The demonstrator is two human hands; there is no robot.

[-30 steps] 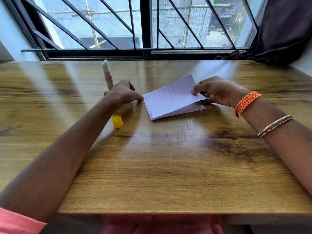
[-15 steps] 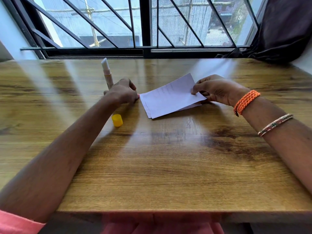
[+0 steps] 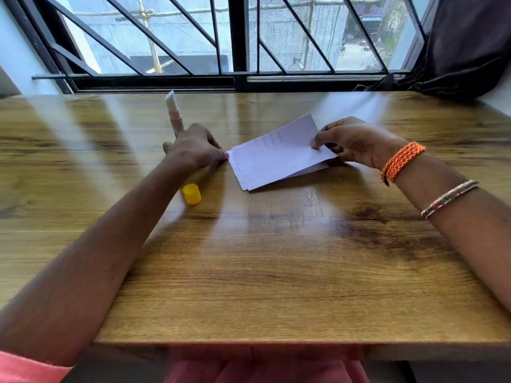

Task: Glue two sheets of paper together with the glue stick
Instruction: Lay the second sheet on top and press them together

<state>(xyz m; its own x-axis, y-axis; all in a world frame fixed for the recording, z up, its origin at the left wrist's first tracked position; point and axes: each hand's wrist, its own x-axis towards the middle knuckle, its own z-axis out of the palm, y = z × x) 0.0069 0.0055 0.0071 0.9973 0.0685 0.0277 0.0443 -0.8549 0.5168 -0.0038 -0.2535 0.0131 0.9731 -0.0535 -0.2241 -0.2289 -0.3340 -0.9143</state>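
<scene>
Nearest us on the wooden table (image 3: 276, 272), the yellow cap (image 3: 192, 193) stands off the glue stick. Beyond it, our right hand (image 3: 356, 143) pinches the top paper sheet (image 3: 279, 153) above the lower sheet (image 3: 307, 172); its faint writing is unreadable. Our left hand (image 3: 196, 147), fingers curled, appears to grip the upright glue stick (image 3: 173, 113).

Both forearms reach forward, converging from the lower corners. The left hand (image 3: 197, 146) lies knuckles up, its fingers (image 3: 221, 156) curled, tips touching the paper's (image 3: 276, 158) left corner. The right hand (image 3: 356, 142) pinches the paper's right edge, thumb on top. Two bracelets circle the right wrist.
</scene>
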